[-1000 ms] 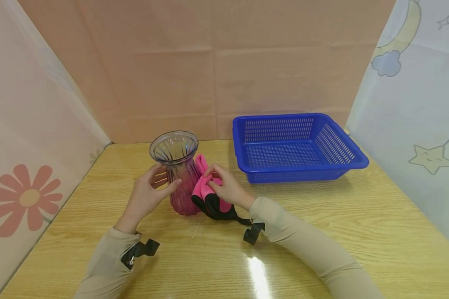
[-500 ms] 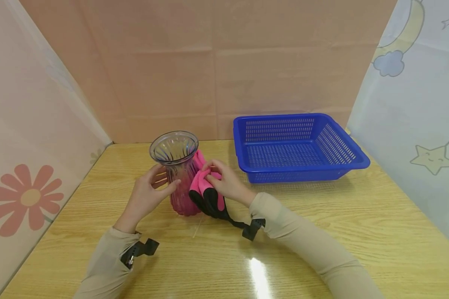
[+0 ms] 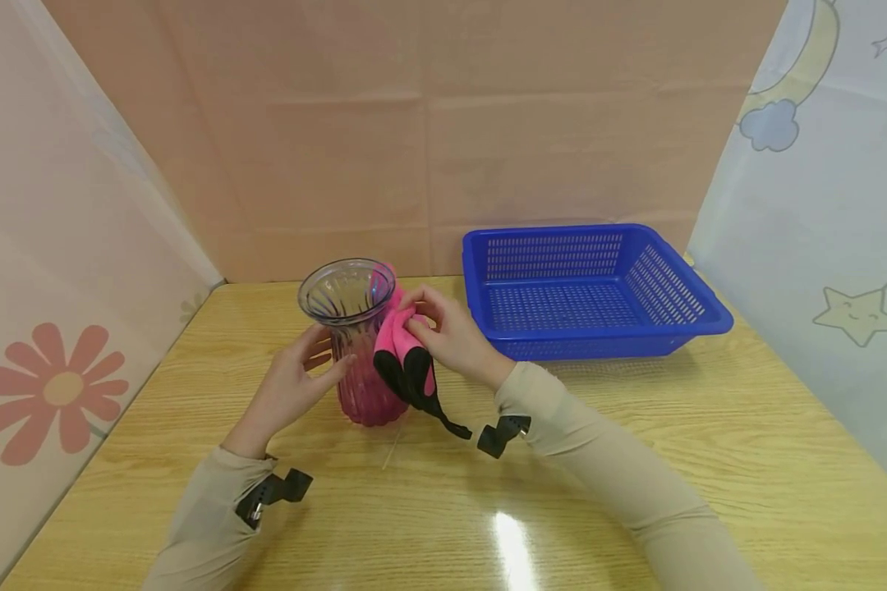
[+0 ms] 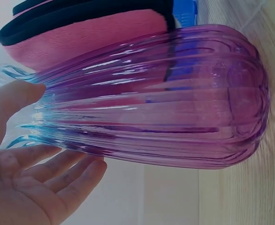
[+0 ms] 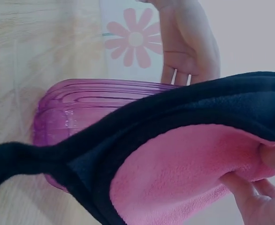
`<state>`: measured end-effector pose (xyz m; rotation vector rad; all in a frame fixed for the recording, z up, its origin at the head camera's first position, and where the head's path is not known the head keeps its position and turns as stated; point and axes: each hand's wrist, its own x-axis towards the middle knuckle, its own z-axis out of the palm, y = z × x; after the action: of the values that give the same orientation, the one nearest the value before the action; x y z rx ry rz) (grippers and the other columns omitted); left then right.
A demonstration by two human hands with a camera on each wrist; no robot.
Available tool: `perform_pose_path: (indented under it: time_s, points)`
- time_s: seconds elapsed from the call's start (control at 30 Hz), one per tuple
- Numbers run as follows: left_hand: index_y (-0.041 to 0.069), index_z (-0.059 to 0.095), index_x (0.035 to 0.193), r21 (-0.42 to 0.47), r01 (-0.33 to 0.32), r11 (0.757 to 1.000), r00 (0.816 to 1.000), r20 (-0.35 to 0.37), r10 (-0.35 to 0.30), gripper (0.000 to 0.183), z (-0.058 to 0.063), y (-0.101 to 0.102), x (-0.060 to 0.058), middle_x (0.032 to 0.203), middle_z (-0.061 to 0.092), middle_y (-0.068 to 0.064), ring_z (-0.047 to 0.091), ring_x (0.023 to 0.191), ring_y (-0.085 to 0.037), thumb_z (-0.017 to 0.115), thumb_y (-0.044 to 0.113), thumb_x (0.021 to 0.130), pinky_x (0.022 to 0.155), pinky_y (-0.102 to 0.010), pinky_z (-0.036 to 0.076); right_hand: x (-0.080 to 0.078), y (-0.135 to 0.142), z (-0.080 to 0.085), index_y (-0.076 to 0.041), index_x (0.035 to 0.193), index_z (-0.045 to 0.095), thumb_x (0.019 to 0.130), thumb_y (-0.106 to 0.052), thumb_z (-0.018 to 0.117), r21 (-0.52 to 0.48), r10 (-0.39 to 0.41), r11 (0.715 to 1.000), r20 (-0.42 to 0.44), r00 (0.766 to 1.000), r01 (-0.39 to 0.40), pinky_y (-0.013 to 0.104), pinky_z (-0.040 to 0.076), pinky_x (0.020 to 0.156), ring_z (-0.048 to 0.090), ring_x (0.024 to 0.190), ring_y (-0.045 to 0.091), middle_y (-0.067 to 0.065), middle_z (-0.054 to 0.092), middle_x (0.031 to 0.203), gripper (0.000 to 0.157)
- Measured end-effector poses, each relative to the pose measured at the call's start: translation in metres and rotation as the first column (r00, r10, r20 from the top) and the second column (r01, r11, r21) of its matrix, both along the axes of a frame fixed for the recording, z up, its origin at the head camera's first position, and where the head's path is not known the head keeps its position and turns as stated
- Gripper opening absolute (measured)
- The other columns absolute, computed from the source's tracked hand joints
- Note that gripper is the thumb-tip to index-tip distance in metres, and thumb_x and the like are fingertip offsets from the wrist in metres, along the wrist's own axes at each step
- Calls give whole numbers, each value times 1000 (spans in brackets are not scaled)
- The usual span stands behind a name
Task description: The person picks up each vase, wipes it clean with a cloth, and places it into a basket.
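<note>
A clear glass vase (image 3: 369, 369), purple-pink toward its base with a wide ribbed neck, stands upright on the table. My left hand (image 3: 288, 390) holds it at the neck, thumb (image 4: 27, 93) on one side and fingers (image 4: 76, 178) on the other. My right hand (image 3: 454, 332) pinches a folded pink plush cloth (image 3: 395, 336) with black trim and a black strap, against the vase's right side. In the right wrist view the pink cloth (image 5: 175, 168) hides part of the vase (image 5: 72, 112), and thumb and fingers grip its edge.
A blue slotted plastic basket (image 3: 562, 332) stands behind and to the right of the right hand. A thin pale stick-like thing (image 3: 392, 451) lies on the wooden table (image 3: 384, 525) in front of the vase. A peach-coloured backdrop (image 3: 325, 139) rises behind.
My right hand has moved up with the cloth, which has risen along the vase's right side toward the rim. The left hand and the vase have stayed nearly still.
</note>
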<state>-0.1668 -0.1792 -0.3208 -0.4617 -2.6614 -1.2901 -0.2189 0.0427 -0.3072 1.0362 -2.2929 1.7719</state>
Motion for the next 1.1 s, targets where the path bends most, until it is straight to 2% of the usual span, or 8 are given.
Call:
perform_pose_path:
  time_s: [0.2,0.4,0.6,0.83,1.0,1.1]
  points:
    - [8,36,137,0,24,1000,999,-25,-24,57,0,0,0,132,47,-20,50,117,-39,61,18,87,95,-51,45,-4,2,9,6,98,50,85,10,51,-92,-11,996,-6,1000,11,31,53,89,58,107,31,20,54,107,14]
    - [9,37,136,8,31,999,998,-48,-31,55,-4,-1,-2,132,48,-19,50,118,-38,61,16,87,95,-50,45,-8,5,15,7,100,50,85,11,49,-156,-18,988,-30,999,13,33,53,89,58,106,31,20,53,105,15]
    - [8,37,136,16,33,999,998,-58,-32,56,-5,-2,-2,132,48,-20,50,118,-38,61,15,86,97,-50,44,-12,6,18,5,101,49,85,10,49,-152,-4,988,0,1000,4,33,54,87,58,108,30,19,53,109,17]
    - [8,39,135,-9,36,999,993,-116,-37,55,-7,-2,-4,128,51,-19,52,115,-40,62,12,85,95,-49,45,-10,6,16,6,102,49,85,11,49,-153,9,988,18,1000,-6,33,54,86,57,108,32,20,52,109,18]
    - [9,38,136,-19,36,999,994,-107,-38,56,-7,-2,-5,129,51,-20,51,116,-40,62,14,86,96,-49,44,-9,3,12,6,101,49,85,11,49,-142,10,990,34,999,-5,28,54,85,57,107,31,20,53,107,17]
    - [8,37,137,-23,37,999,994,-102,-40,57,-7,-2,-5,131,49,-20,50,117,-41,61,14,86,96,-50,44,-7,1,8,6,101,49,85,12,49,-120,20,993,34,999,-16,28,54,86,57,107,32,20,52,108,17]
